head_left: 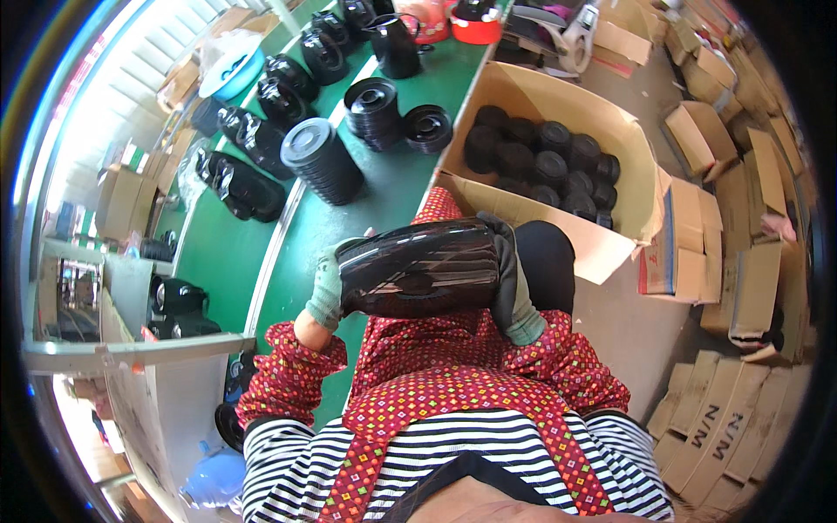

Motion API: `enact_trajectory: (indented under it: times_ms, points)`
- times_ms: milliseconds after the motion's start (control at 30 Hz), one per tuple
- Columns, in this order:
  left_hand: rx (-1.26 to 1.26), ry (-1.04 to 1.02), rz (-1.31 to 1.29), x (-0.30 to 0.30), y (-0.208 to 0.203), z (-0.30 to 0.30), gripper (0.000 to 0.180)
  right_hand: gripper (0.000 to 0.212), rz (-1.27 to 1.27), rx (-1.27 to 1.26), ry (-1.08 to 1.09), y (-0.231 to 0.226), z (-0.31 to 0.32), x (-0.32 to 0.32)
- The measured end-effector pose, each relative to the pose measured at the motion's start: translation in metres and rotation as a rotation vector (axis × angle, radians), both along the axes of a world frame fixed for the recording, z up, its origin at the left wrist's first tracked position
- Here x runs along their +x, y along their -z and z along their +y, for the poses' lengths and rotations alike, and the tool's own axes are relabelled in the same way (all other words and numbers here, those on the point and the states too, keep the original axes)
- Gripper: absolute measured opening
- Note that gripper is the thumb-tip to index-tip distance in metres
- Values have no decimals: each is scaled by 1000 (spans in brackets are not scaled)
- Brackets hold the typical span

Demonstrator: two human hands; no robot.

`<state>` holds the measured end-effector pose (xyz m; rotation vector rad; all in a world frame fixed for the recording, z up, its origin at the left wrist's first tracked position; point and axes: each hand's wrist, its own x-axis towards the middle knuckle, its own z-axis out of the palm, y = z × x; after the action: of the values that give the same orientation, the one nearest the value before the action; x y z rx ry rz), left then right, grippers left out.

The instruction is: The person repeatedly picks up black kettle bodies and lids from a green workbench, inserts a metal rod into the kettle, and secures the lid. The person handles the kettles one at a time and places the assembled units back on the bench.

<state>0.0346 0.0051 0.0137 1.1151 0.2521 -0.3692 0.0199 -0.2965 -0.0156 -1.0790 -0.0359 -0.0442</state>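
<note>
Across my lap, on its side, I hold a glossy black jug body point(418, 268) between both hands. My left hand point(326, 286), in a grey-green glove, grips its left end. Around its right end is my right hand point(514, 288), in a glove with a dark palm side and a grey-green cuff. Most of the fingers of both hands are behind the jug body or at its ends. Beyond it, on the green table, stand a stack of round grey-black lids point(321, 161), a stack of black rings point(372, 113) and a smaller stack point(427, 128).
Several black jugs point(324, 54) line the green table point(288, 288). An open carton point(610, 122) of black round parts stands right of my hands. More cartons point(757, 279) are piled at the far right. A blue basin point(234, 71) and a red tub point(476, 30) sit farther back.
</note>
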Motion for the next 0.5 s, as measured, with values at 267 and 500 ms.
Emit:
enact_trajectory:
  times_ms: [267, 500]
  points:
    - [1443, 288, -594, 22, -111, -35, 51, 91, -708, -829, -38, -93, 1, -8]
    - [1242, 398, -956, 1, -157, -46, 91, 93, -736, -997, -351, -114, -21, 4]
